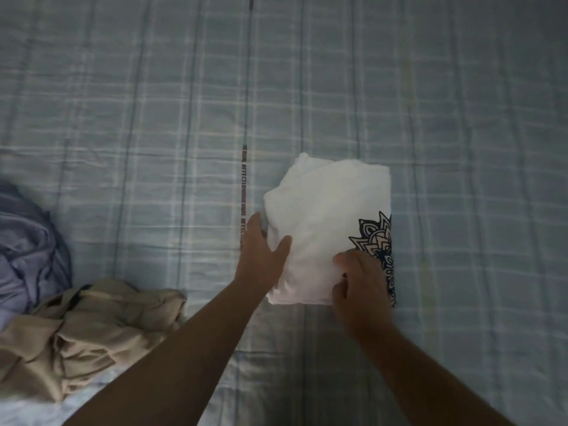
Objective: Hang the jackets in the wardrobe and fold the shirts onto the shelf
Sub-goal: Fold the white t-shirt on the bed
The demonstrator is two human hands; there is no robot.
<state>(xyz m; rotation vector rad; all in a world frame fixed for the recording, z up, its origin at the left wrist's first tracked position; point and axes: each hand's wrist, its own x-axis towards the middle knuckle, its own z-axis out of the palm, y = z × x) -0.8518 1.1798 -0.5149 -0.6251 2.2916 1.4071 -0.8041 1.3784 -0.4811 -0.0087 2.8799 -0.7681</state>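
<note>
Right of the bed's middle, toward its near edge, lies the folded shirt (322, 229), a white bundle with a dark mandala print along its right side. Its long axis runs from the near edge toward the far edge, slightly tilted. Both hands are on its near half. The left hand (261, 259) lies open and flat against the left flank, thumb on top of the cloth, fingers alongside the fold. The right hand (359, 284) is curled over the near right corner, fingers bent onto the fabric beside the print; whether it pinches the cloth or only presses it I cannot tell. The bundle sits between the two hands, so neither is clearly nearer, and a two-handed scoop from the sides seems the natural next move, lifting it flat so the folds keep. That looks like the end of folding this one, with the carry to the shelf not yet begun; neither shelf nor wardrobe is in view.

Just left of the left hand a printed tape (243, 192) runs along the checked sheet (461, 149), apart from the bundle. Well to the left, at the near left corner, a crumpled tan garment (83, 330) lies unfolded, touching a lilac garment (27, 241) beyond it. Nothing lies on the shirt or blocks its lift.
</note>
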